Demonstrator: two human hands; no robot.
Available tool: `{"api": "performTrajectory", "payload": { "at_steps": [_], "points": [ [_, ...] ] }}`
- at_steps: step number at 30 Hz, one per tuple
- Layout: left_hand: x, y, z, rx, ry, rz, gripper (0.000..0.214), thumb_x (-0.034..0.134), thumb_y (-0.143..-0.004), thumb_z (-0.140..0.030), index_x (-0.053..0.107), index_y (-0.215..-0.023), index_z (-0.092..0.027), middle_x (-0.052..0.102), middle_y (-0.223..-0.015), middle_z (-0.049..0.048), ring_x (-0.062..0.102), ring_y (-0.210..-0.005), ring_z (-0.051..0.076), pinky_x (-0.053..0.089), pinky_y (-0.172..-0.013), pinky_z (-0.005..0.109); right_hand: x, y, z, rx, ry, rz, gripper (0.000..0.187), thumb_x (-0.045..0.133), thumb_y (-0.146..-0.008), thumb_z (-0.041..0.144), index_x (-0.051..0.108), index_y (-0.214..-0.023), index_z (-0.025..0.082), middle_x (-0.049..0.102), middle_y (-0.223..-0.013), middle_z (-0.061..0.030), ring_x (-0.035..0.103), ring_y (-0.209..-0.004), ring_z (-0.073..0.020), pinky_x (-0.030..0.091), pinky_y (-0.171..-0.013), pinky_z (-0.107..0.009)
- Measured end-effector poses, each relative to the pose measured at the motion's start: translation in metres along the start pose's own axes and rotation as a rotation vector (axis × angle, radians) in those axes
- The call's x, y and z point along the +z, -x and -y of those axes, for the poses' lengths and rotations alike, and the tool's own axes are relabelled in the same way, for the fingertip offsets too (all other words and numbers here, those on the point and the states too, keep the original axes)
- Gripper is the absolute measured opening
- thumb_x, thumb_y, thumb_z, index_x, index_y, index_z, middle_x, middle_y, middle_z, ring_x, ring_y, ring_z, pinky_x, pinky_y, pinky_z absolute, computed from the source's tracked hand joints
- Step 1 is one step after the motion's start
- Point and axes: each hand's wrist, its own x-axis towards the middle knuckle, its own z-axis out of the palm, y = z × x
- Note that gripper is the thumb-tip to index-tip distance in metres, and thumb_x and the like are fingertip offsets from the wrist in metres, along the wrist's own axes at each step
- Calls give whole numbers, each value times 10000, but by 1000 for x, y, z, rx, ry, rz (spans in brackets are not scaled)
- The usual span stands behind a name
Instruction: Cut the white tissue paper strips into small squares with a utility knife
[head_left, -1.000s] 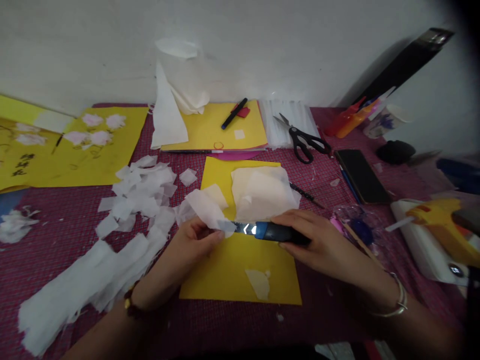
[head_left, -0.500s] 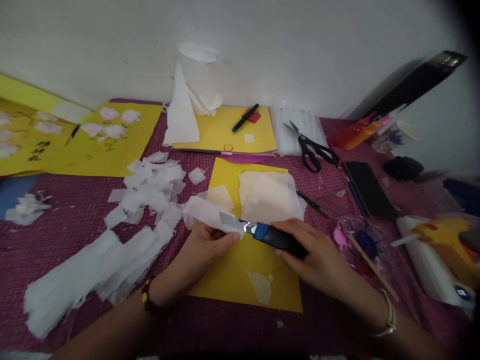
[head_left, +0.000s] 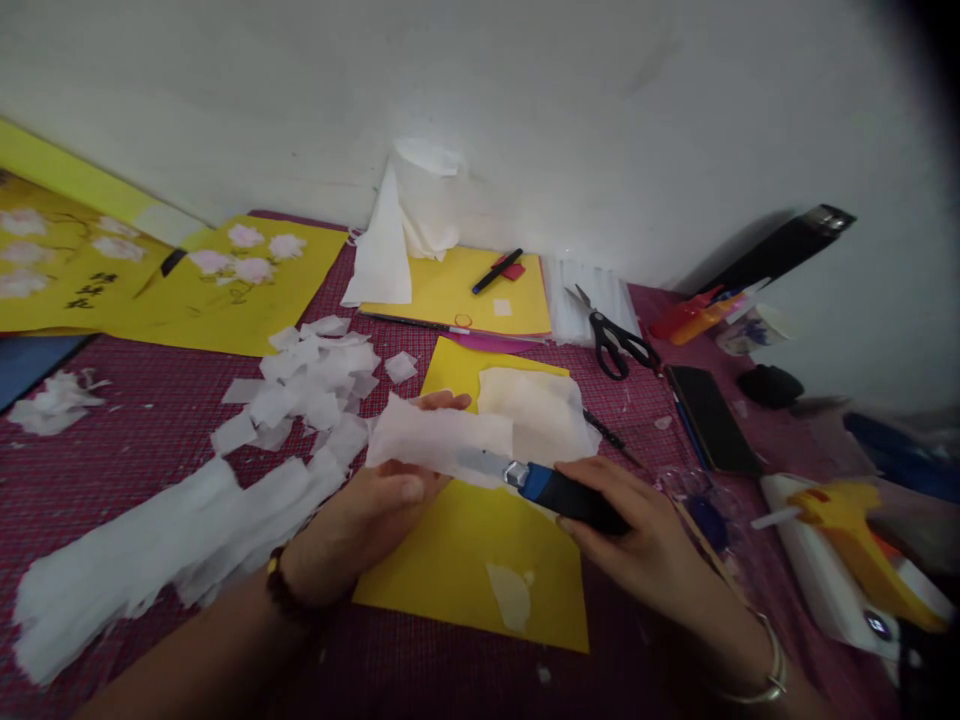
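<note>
My left hand is closed around a strip of thin white tissue paper, thumb in front and fingertips showing behind the upper edge. In my right hand is a utility knife with a black and blue handle. Its blade points left and overlaps the strip's lower right part; whether it lies inside a fold I cannot tell. Under both hands lies a yellow sheet, with a cream paper stack on its upper part and a small torn scrap near its lower edge.
Cut white squares and long paper strips lie to the left. Black scissors are at the back right, near a phone and a yellow glue gun. Decorated yellow sheets stand at the back left.
The paper strip has opened out flatter, and my left fingers now show behind it. My right hand and the knife have shifted slightly right and down. The camera view has tilted.
</note>
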Motion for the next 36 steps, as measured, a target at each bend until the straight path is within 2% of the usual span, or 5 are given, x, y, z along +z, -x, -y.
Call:
{"api": "performTrajectory", "payload": {
  "at_steps": [4,9,16,27,36],
  "points": [
    [-7,-5,1,50,-24,-25,407,780,-699,-285,664,-1086,-240,633,-1261,46,548,-1200,248,420,-1022,360,3,1,-1,21,-87,13,442,633,-825,159,532,-1233,295,661,-1111,-38,643,-1006,-192,534,-863,-322],
    [-12,-6,1,6,-95,-97,477,800,-692,-252,651,-1145,-237,676,-906,14,622,-897,170,479,-813,272,6,1,-2,22,-187,50,454,625,-819,149,526,-1236,299,658,-1120,-29,636,-1011,-186,527,-857,-312],
    [-4,-5,0,-17,-187,-138,233,820,-662,-293,714,-844,-194,676,-783,5,608,-747,152,472,-696,253,6,1,-3,43,-183,52,422,621,-822,154,541,-1215,285,661,-1115,-46,641,-1007,-198,535,-822,-317],
    [3,-1,-4,-131,-425,-431,176,771,-640,-216,617,-571,-164,557,-524,-34,458,-481,82,373,-482,212,6,0,-2,43,-125,37,409,611,-821,153,548,-1210,265,668,-1094,-57,651,-985,-209,537,-841,-352],
    [3,-6,1,-124,-216,-432,135,788,-612,-110,675,-653,-172,665,-684,-33,605,-682,92,535,-698,200,5,-4,3,50,-24,44,365,598,-835,139,561,-1188,222,668,-1063,-81,644,-961,-212,542,-826,-364]
  ]
}}
